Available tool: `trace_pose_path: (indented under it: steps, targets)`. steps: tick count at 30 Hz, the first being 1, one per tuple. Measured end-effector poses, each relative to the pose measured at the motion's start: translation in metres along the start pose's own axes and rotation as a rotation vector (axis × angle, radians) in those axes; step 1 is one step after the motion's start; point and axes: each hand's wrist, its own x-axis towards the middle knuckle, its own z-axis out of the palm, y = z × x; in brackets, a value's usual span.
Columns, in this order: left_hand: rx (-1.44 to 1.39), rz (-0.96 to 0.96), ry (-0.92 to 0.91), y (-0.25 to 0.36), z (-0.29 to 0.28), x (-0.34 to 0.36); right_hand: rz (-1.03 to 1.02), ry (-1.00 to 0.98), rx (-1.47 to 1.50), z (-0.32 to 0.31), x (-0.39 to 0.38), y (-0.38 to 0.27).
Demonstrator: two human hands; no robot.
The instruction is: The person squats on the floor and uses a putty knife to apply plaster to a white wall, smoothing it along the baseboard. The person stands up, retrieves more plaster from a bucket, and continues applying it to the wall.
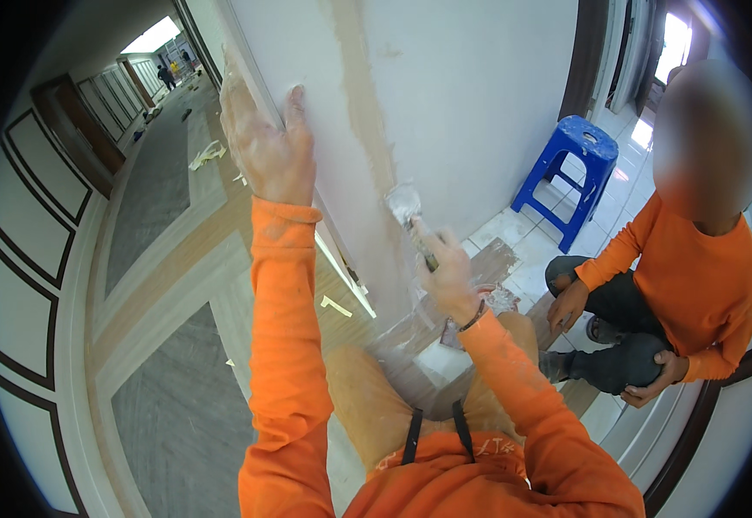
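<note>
My right hand [450, 273] is closed around the handle of a putty knife [405, 204]. The knife's blade, smeared with white filler, lies against the white wall panel [479, 104] beside a long beige strip of filler [365, 104]. My left hand [270, 138] straddles the panel's left edge, thumb spread onto the white face and fingers stretched up along the edge. Both hands carry pale dust.
A person in an orange top [695, 276] crouches at the right, hands at the knees. Behind them stands a blue plastic stool [573, 168] on white tiles. Tape scraps [336, 306] litter the floor on the left. The corridor [147, 216] runs far back, with people at its end.
</note>
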Motion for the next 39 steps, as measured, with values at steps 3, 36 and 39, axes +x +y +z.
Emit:
trace_pose_path:
  steps: [3, 36, 39]
  targets:
    - [0.005, 0.027, -0.004, -0.004, 0.000, -0.002, -0.066, 0.095, 0.027, -0.009, 0.028, -0.021]
    - [-0.012, 0.173, 0.116, -0.012, 0.005, 0.001, -0.300, 0.059, -0.371, -0.064, 0.142, -0.114]
    - [0.005, 0.149, 0.102, -0.017, 0.007, -0.002, -0.224, 0.018, -0.309, -0.044, 0.102, -0.083]
